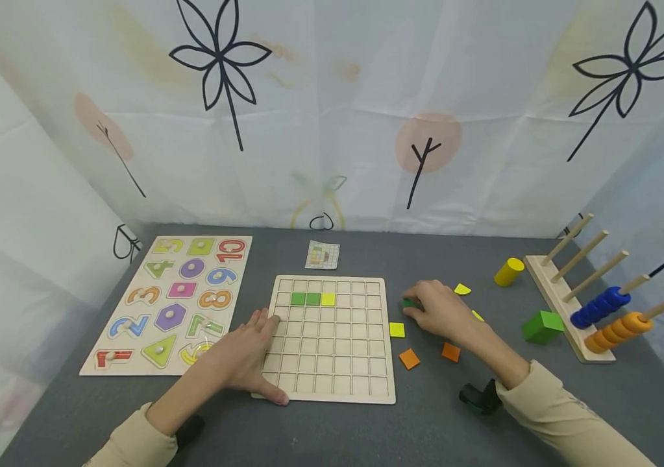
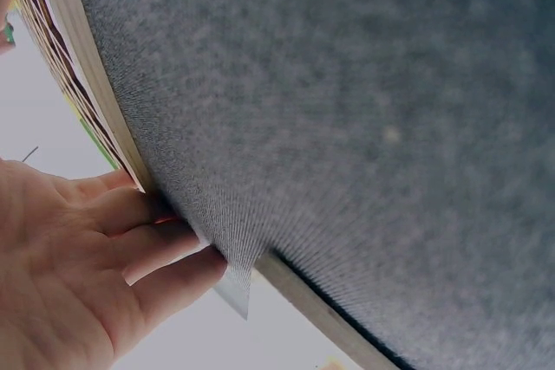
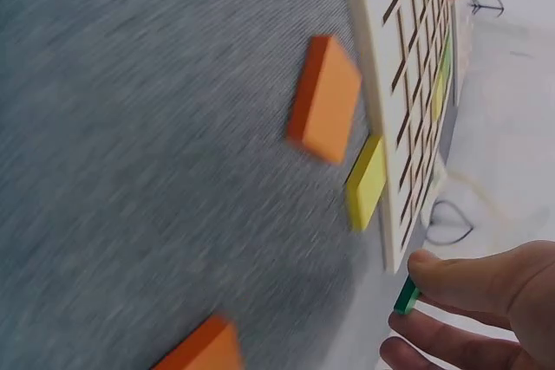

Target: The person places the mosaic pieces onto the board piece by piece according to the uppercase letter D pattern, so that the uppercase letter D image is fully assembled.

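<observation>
Grey felt table, wooden grid board at centre, left hand flat with straight fingers on board's left edge, right hand pinching green tile just right of board, loose yellow tile and orange tiles nearby.

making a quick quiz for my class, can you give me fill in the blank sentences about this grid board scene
1. The grid board holds two green tiles and one ____ tile beside them in the same row.
2. The right hand pinches a small ____ tile in its fingers.
3. The left hand rests on the ____ edge of the grid board.
4. The rings on the peg rack are blue and ____.

Missing words: yellow; green; left; orange
</observation>
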`<control>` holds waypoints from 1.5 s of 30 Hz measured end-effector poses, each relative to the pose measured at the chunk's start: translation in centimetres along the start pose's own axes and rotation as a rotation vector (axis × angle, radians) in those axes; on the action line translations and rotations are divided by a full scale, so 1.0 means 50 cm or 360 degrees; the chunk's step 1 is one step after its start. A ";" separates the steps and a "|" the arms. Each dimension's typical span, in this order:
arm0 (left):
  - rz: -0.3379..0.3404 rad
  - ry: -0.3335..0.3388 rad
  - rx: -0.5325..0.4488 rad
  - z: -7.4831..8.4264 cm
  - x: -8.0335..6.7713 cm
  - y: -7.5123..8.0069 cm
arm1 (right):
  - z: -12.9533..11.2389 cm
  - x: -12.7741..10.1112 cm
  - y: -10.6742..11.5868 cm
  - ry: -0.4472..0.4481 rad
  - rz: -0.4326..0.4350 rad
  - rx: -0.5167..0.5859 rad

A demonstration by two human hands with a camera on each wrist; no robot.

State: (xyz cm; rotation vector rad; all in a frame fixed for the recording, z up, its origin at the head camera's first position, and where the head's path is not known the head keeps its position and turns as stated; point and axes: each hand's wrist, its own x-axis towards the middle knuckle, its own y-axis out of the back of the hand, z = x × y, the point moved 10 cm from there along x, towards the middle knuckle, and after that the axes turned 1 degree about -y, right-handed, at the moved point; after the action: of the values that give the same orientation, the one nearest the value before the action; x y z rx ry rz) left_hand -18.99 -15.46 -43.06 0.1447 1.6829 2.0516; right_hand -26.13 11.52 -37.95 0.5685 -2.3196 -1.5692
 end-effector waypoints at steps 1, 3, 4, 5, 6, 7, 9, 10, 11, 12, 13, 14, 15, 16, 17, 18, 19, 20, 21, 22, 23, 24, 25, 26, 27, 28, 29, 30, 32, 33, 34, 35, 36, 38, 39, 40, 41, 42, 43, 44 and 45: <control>0.0000 0.0003 -0.0001 0.000 0.000 0.000 | -0.006 0.003 -0.003 0.0000 -0.0009 0.0014; -0.0002 0.0010 -0.0001 0.000 -0.001 0.001 | -0.018 0.009 -0.008 0.0007 -0.0025 0.0032; -0.0003 0.0011 0.0000 0.001 -0.001 0.001 | -0.025 0.013 -0.010 0.0015 -0.0031 0.0044; -0.0005 0.0012 0.0000 0.001 -0.001 0.002 | -0.032 0.016 -0.012 0.0027 -0.0036 0.0049; -0.0007 0.0009 0.0000 0.002 -0.002 0.002 | -0.040 0.019 -0.014 0.0042 -0.0037 0.0055; -0.0008 0.0008 0.0002 0.002 -0.002 0.002 | -0.048 0.022 -0.014 0.0060 -0.0032 0.0052; -0.0012 0.0006 0.0005 0.003 -0.002 0.002 | -0.061 0.027 -0.017 0.0076 -0.0026 0.0067; -0.0014 0.0004 0.0009 0.004 -0.002 0.003 | -0.069 0.030 -0.019 0.0084 -0.0023 0.0073; -0.0016 0.0003 0.0007 0.004 -0.002 0.003 | -0.075 0.033 -0.020 0.0091 -0.0021 0.0081; -0.0016 0.0002 0.0008 0.005 -0.003 0.003 | -0.083 0.037 -0.023 0.0097 -0.0021 0.0091; -0.0018 0.0002 0.0009 0.005 -0.002 0.003 | -0.090 0.040 -0.026 0.0097 -0.0026 0.0107; -0.0019 0.0002 0.0008 0.005 -0.002 0.003 | -0.097 0.044 -0.029 0.0098 -0.0031 0.0124; -0.0019 0.0001 0.0007 0.005 -0.002 0.003 | -0.104 0.048 -0.032 0.0099 -0.0034 0.0129; -0.0019 0.0000 0.0007 0.005 -0.002 0.003 | -0.112 0.051 -0.036 0.0104 -0.0038 0.0138; -0.0018 0.0000 0.0005 0.004 -0.003 0.003 | -0.120 0.055 -0.040 0.0107 -0.0044 0.0143; -0.0015 -0.0001 0.0006 0.004 -0.003 0.003 | -0.127 0.058 -0.045 0.0105 -0.0054 0.0150; -0.0013 -0.0001 0.0004 0.003 -0.003 0.003 | -0.134 0.061 -0.048 0.0099 -0.0062 0.0152; -0.0011 -0.0001 0.0002 0.003 -0.003 0.003 | -0.140 0.064 -0.053 0.0096 -0.0067 0.0149; -0.0009 -0.0001 0.0001 0.002 -0.004 0.003 | -0.146 0.067 -0.057 0.0093 -0.0071 0.0148; -0.0008 -0.0001 0.0004 0.002 -0.003 0.003 | -0.152 0.070 -0.061 0.0097 -0.0073 0.0152; -0.0007 -0.0001 0.0007 0.001 -0.003 0.002 | -0.158 0.073 -0.064 0.0103 -0.0076 0.0147; -0.0006 -0.0001 0.0009 0.001 -0.003 0.002 | -0.163 0.077 -0.068 0.0108 -0.0076 0.0147; -0.0007 0.0000 0.0011 0.000 -0.003 0.001 | -0.168 0.080 -0.072 0.0119 -0.0075 0.0137; -0.0008 0.0002 0.0013 0.000 -0.002 0.001 | -0.172 0.083 -0.076 0.0132 -0.0076 0.0132; -0.0008 0.0005 0.0012 0.000 -0.002 0.001 | -0.176 0.085 -0.079 0.0147 -0.0077 0.0128; -0.0009 0.0007 0.0013 0.000 -0.001 0.000 | -0.179 0.087 -0.082 0.0161 -0.0080 0.0125; -0.0009 0.0011 0.0010 0.000 -0.001 0.000 | -0.181 0.089 -0.084 0.0166 -0.0082 0.0120; -0.0010 0.0014 0.0008 -0.001 -0.001 0.000 | -0.183 0.090 -0.087 0.0177 -0.0083 0.0115; -0.0008 0.0017 0.0006 0.000 0.000 0.001 | -0.185 0.092 -0.090 0.0192 -0.0082 0.0110; -0.0007 0.0017 0.0006 0.000 0.001 0.001 | -0.186 0.092 -0.091 0.0196 -0.0080 0.0111; -0.0005 0.0014 0.0008 0.001 0.001 0.001 | -0.186 0.093 -0.092 0.0200 -0.0079 0.0111; -0.0003 0.0012 0.0010 0.001 0.001 0.001 | -0.185 0.094 -0.093 0.0201 -0.0078 0.0116; -0.0004 0.0011 0.0013 0.001 0.001 0.001 | -0.185 0.094 -0.095 0.0209 -0.0080 0.0116; -0.0004 0.0007 0.0023 0.001 0.001 0.000 | -0.184 0.095 -0.097 0.0212 -0.0086 0.0120; -0.0005 0.0004 0.0029 0.001 0.001 0.000 | -0.185 0.094 -0.098 0.0221 -0.0084 0.0127; -0.0005 0.0001 0.0034 0.002 0.001 0.000 | -0.184 0.095 -0.099 0.0223 -0.0089 0.0131; -0.0007 0.0002 0.0038 0.002 0.001 0.000 | -0.184 0.095 -0.100 0.0226 -0.0093 0.0139; -0.0009 0.0004 0.0041 0.002 0.001 0.000 | -0.184 0.095 -0.101 0.0229 -0.0095 0.0140; -0.0009 0.0003 0.0042 0.002 0.001 0.000 | -0.183 0.094 -0.101 0.0231 -0.0092 0.0146; -0.0009 0.0005 0.0041 0.002 0.001 0.000 | -0.183 0.094 -0.102 0.0228 -0.0093 0.0156; -0.0009 0.0007 0.0039 0.002 0.000 0.000 | -0.182 0.095 -0.102 0.0226 -0.0094 0.0161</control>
State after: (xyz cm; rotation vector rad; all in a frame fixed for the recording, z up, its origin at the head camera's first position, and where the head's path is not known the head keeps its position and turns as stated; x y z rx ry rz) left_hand -18.96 -15.35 -43.02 0.1435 1.7096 2.0287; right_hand -25.44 0.14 -39.28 0.7540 -2.3037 -1.3936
